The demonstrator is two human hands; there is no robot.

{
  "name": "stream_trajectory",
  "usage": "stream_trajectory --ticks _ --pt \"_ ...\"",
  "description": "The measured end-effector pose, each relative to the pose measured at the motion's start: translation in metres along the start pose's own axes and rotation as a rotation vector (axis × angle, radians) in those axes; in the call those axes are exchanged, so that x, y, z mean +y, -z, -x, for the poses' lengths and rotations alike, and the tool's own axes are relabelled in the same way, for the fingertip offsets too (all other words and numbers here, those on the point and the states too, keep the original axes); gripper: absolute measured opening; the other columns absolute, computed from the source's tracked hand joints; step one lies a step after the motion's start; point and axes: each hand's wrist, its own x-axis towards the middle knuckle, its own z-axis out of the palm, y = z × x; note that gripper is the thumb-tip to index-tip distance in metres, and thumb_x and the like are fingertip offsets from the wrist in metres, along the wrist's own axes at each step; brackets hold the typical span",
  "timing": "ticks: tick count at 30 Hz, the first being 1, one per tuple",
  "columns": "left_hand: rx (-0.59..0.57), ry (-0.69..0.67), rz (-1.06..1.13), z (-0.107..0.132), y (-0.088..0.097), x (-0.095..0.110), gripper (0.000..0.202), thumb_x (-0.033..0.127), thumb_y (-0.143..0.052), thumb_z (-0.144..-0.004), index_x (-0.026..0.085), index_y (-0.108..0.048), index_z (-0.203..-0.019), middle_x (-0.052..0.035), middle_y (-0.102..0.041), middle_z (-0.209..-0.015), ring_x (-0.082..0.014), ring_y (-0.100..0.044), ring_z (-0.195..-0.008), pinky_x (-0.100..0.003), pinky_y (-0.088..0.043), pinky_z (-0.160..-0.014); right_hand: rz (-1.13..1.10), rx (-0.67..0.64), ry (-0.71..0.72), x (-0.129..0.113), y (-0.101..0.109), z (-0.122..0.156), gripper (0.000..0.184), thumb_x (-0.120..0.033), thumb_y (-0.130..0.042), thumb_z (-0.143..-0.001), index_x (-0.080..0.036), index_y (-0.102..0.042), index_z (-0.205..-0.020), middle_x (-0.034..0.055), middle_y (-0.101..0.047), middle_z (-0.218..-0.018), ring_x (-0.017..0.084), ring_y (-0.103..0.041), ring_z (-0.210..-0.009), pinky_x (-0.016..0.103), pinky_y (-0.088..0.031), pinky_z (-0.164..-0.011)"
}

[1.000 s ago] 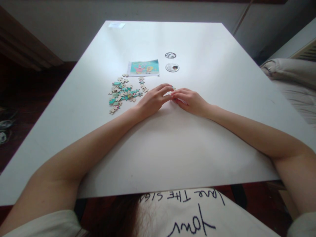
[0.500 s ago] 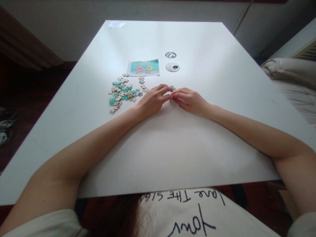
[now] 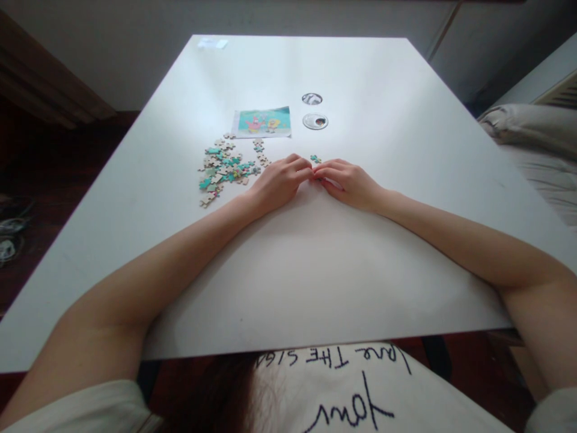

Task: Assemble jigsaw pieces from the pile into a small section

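My left hand [image 3: 278, 183] and my right hand [image 3: 349, 183] rest on the white table [image 3: 315, 258], fingertips meeting at the middle. Both hands have curled fingers pinched together over small jigsaw pieces, mostly hidden under the fingertips. A teal jigsaw piece [image 3: 315, 159] lies just beyond the fingertips. A loose pile of teal and tan jigsaw pieces [image 3: 223, 169] lies left of my left hand. Beyond the pile a colourful cartoon reference picture [image 3: 262, 122] lies flat.
Two round shiny lids or tins [image 3: 315, 121] sit right of the picture. A small paper slip [image 3: 211, 43] lies at the far left corner. A bed with a pillow [image 3: 527, 123] stands to the right; dark floor lies to the left.
The fingertips of both hands have drawn slightly closer together; the teal piece beyond them shows more clearly. The view has shifted a little.
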Motion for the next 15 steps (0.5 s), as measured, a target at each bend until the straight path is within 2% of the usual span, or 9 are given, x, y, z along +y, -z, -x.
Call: stream_trajectory --ticks 15 --pt "-0.072 0.08 0.038 -0.0014 0.0021 0.0016 0.032 0.004 -0.04 -0.085 0.012 -0.064 -0.105 -0.009 -0.066 -0.108 -0.0227 -0.058 -0.104 -0.034 -0.053 -0.087 -0.013 -0.013 -0.018 0.0003 0.0006 0.0 0.024 -0.022 -0.045 -0.093 -0.021 -0.065 -0.107 0.0078 -0.071 -0.115 0.021 -0.064 -0.11 0.039 -0.053 -0.097"
